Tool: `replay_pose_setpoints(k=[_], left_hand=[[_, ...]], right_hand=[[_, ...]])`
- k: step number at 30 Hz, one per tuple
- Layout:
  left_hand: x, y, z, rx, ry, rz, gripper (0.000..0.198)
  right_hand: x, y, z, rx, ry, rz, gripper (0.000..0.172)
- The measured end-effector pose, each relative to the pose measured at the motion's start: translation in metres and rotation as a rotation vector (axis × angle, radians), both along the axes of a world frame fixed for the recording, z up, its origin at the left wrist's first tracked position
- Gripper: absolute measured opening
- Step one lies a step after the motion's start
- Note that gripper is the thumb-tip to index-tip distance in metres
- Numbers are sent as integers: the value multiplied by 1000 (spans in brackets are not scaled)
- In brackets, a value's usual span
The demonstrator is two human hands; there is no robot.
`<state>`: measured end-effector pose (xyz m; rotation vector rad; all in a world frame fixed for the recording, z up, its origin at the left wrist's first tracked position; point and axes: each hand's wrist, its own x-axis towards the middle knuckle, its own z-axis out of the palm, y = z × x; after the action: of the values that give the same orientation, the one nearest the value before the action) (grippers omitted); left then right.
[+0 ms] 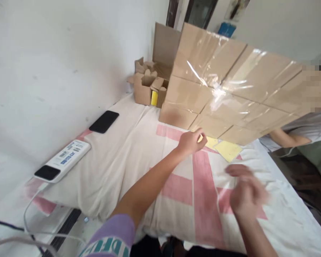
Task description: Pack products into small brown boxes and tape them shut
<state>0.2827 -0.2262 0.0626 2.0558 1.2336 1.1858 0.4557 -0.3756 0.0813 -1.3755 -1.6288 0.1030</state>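
Note:
A wide stack of brown cardboard boxes (230, 85) wrapped in shiny clear film stands at the back of the cloth-covered surface. Yellow pieces (228, 150) lie along its bottom edge. My left hand (193, 142) is at the lower front edge of the stack, beside the yellow pieces, its fingers curled with thumb and fingertips close together; what they hold, if anything, is too small to tell. Nearer to me on the right, my right hand (246, 189) hangs over the cloth, smeared by motion, and its fingers cannot be made out clearly.
Behind on the left stand small open cardboard boxes (146, 85). A black phone (104, 121) and a white power strip (66, 160) with a cable lie along the wall. At the right edge, another person's arm (289, 138) is beside the stack. Cables hang at lower left.

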Motion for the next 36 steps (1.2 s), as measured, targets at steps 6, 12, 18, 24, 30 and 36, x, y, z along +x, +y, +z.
replay_pose_setpoints(k=[6,12,18,24,30,36], left_hand=[[-159,95,0,157,-202,675,49],[-206,211,-41,26,37,875,73],[-224,270,-70,-71,-66,993,63],[-232,276,-76,-71,-56,1012,89],[-236,271,-81,1,-131,945,114],[-255,250,-40,96,-292,958,110]], right_hand=[[-122,103,-38,-368,149,421,34],[-307,296,-49,-311,645,452,60],[-371,427,-64,-91,777,224,60],[-354,437,-75,-115,795,167,47],[-327,426,-83,-441,901,304,37],[-319,396,-32,-331,779,486,19]])
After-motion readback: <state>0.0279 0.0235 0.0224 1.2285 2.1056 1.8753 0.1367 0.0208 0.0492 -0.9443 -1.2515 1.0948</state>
